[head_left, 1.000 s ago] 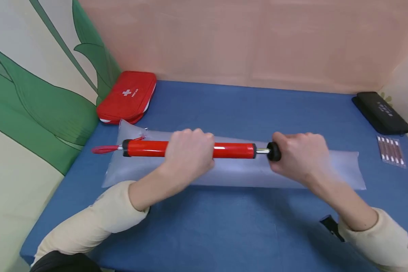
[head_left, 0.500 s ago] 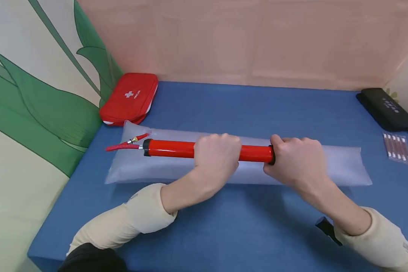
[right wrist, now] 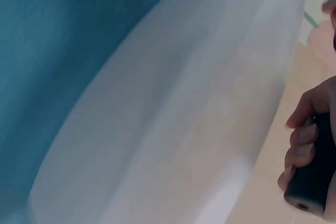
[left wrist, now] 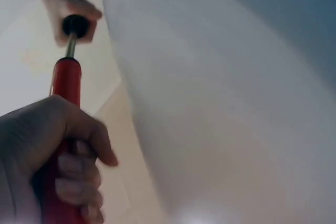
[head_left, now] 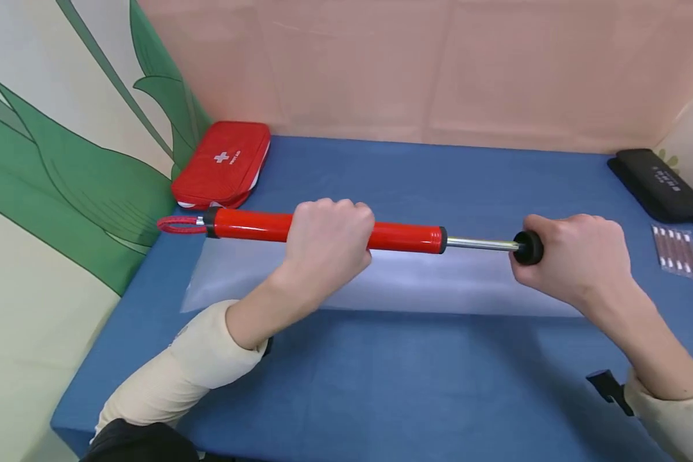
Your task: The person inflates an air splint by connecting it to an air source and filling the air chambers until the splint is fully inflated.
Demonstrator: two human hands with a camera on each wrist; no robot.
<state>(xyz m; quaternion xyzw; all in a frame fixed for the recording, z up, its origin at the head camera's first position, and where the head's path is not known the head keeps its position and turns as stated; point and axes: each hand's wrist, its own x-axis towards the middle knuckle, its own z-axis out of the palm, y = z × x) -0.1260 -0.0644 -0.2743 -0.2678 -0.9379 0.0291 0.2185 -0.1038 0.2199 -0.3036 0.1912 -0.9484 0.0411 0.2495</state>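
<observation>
In the head view my left hand (head_left: 329, 240) grips the red barrel of a hand pump (head_left: 409, 238) around its middle. My right hand (head_left: 580, 260) holds the pump's black handle (head_left: 529, 248), its fingers curled round the grip in the right wrist view. Between barrel and handle a long stretch of metal rod (head_left: 479, 244) shows. A short red hose (head_left: 179, 224) loops from the barrel's left end. Below the pump lies a long, puffed translucent plastic bag (head_left: 416, 289); its upper left corner, where the hose meets it, is hidden behind the pump.
A red first aid pouch (head_left: 222, 163) sits at the back left of the blue-covered table (head_left: 381, 378). At the right edge are a black case (head_left: 661, 186) and a clear packet of swabs (head_left: 677, 251). A pink backdrop rises behind.
The rod slid fully into the barrel half a second ago; now my right hand has drawn the handle far out to the right. My left hand and the barrel have shifted left and up.
</observation>
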